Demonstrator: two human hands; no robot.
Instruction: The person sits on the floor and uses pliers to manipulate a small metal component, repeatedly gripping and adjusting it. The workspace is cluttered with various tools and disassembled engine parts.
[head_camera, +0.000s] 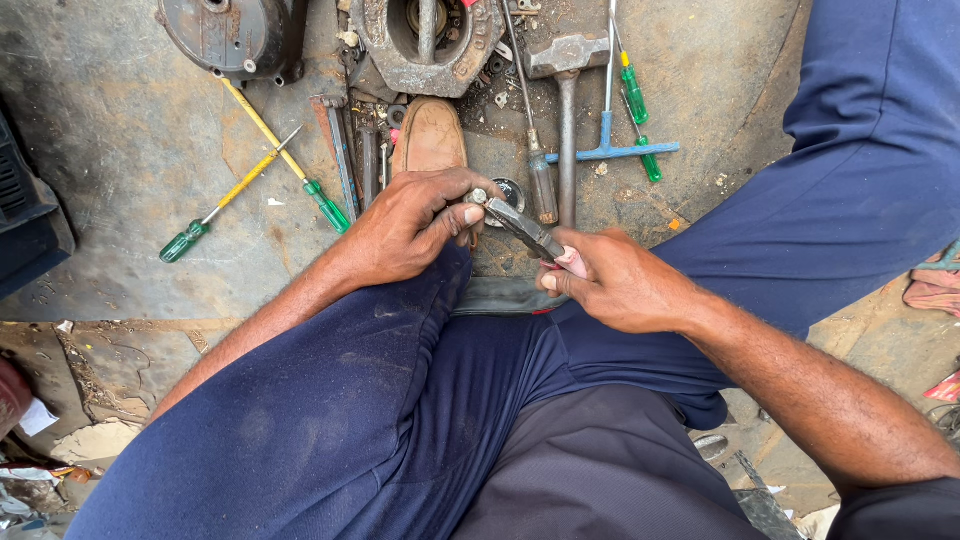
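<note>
We are looking down at our own lap, seated on the stained floor (130, 150). Our right hand (620, 285) is closed around the red-handled pliers (525, 232), whose long axis runs up and to the left from that fist toward the other hand. Our left hand (410, 225) is curled narrow, fingertips pinching a small round metal part (479, 196) right at the tip of the pliers, so the two hands nearly meet above the knees (whether the jaws bite the part or only touch it, we cannot tell). The part lies just left of the pliers' nose and is closer to the left hand. Beyond it the room is crowded: a hammer (567, 90), a brown shoe (430, 135), green-handled screwdrivers (250, 170) and a rusty casing (430, 40) lie near. Open ground is mostly to the left.
</note>
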